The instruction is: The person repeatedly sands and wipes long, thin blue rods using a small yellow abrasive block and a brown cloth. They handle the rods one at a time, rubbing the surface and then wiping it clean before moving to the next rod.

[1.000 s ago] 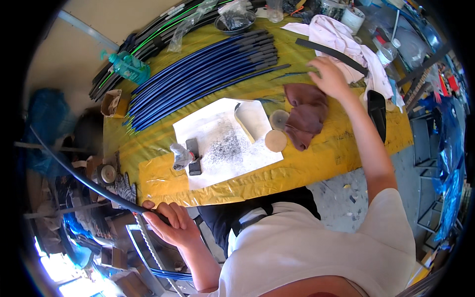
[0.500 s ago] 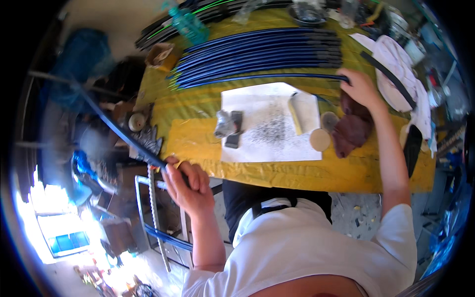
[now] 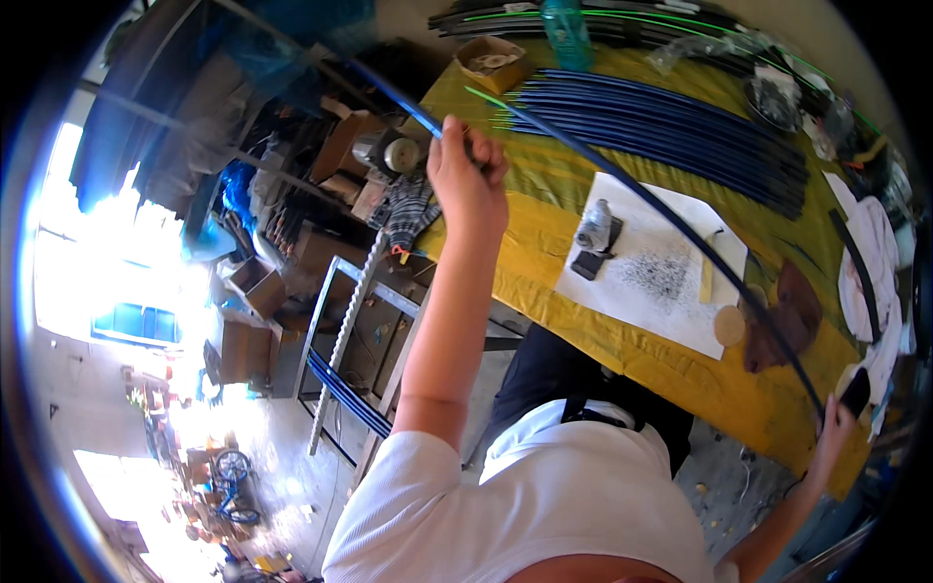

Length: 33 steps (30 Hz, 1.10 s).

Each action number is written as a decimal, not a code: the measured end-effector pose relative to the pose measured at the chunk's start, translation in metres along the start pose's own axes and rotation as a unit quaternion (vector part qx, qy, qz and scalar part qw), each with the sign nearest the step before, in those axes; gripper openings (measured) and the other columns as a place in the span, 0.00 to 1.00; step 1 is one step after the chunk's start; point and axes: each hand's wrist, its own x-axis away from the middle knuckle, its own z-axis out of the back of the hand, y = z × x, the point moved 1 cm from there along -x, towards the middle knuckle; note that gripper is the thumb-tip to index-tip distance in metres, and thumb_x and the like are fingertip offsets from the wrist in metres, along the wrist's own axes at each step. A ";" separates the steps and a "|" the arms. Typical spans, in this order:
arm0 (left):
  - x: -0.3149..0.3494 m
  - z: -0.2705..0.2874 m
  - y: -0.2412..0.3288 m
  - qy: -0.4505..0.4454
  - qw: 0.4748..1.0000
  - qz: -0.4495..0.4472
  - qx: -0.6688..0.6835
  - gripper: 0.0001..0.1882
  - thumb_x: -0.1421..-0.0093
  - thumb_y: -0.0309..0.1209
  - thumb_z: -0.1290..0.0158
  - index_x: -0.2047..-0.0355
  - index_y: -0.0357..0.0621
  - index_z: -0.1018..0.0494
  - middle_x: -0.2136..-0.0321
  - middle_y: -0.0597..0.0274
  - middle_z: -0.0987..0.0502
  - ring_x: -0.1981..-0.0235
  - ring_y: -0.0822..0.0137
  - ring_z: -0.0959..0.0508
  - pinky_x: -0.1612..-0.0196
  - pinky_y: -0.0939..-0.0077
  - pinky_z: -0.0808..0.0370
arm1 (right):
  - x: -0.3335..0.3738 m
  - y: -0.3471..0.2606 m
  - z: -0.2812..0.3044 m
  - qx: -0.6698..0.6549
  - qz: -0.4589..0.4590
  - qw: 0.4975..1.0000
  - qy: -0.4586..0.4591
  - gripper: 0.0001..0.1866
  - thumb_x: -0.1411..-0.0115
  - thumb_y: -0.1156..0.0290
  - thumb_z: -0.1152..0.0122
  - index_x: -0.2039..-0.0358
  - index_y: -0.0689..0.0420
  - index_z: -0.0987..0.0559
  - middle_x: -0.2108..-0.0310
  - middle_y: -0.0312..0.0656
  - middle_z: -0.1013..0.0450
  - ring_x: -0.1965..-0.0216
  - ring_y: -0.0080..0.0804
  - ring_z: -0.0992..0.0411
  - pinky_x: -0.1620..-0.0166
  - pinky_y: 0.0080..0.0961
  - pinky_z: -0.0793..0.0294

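Observation:
My left hand [image 3: 465,173] is closed around a slim blue rod [image 3: 394,92], which slants up and away to the left. At the far right, beside the table's near corner, my right hand [image 3: 834,432] grips the dark end of a long rod with a green tip [image 3: 641,189]. That rod crosses above the table diagonally, over the white sheet [image 3: 622,291] and a brown cloth [image 3: 787,316]. Its green tip points at the row of similar blue rods [image 3: 671,136] lying on the table. A black piece [image 3: 855,392] lies right by my right hand.
On the yellow-covered table [image 3: 525,262] are a crumpled silver tube [image 3: 593,228], a round tan disc [image 3: 729,325], a white cloth [image 3: 865,262], a small box [image 3: 491,63] and a teal bottle [image 3: 567,34]. A metal rack [image 3: 335,291] with several blue rods stands left of the table.
My left hand rose with its rod. My right hand took a rod from the front of the row and drew it right and toward me. The view turned left.

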 end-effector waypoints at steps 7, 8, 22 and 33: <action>-0.032 -0.008 0.000 -0.012 0.977 0.095 0.189 0.10 0.37 0.34 0.57 0.75 0.47 0.39 0.84 0.70 0.43 0.82 0.74 0.44 0.84 0.84 0.47 | 0.055 0.035 0.020 0.060 0.105 0.993 0.005 0.23 0.39 0.68 0.48 0.87 0.56 0.45 0.88 0.30 0.53 0.84 0.17 0.57 0.80 0.23 0.58; -0.030 -0.013 0.001 -0.009 0.972 0.103 0.211 0.10 0.37 0.33 0.57 0.76 0.46 0.40 0.85 0.71 0.43 0.83 0.75 0.43 0.85 0.84 0.47 | 0.059 0.035 0.019 0.019 0.046 0.999 0.011 0.24 0.38 0.69 0.49 0.86 0.55 0.47 0.88 0.30 0.56 0.84 0.16 0.59 0.80 0.22 0.59; -0.021 -0.029 0.013 -0.067 0.955 0.130 0.258 0.10 0.37 0.33 0.57 0.75 0.44 0.39 0.86 0.73 0.42 0.85 0.77 0.44 0.85 0.84 0.48 | 0.072 0.032 0.013 -0.007 -0.003 0.999 0.045 0.23 0.36 0.67 0.51 0.84 0.54 0.49 0.86 0.30 0.59 0.83 0.17 0.61 0.78 0.24 0.59; 0.013 -0.049 0.008 -0.064 0.993 -0.065 0.082 0.10 0.36 0.38 0.58 0.67 0.45 0.41 0.85 0.67 0.43 0.81 0.73 0.43 0.80 0.79 0.47 | 0.085 -0.008 -0.005 -0.047 -0.018 0.998 0.043 0.23 0.37 0.62 0.49 0.87 0.52 0.45 0.89 0.29 0.54 0.88 0.15 0.56 0.84 0.18 0.55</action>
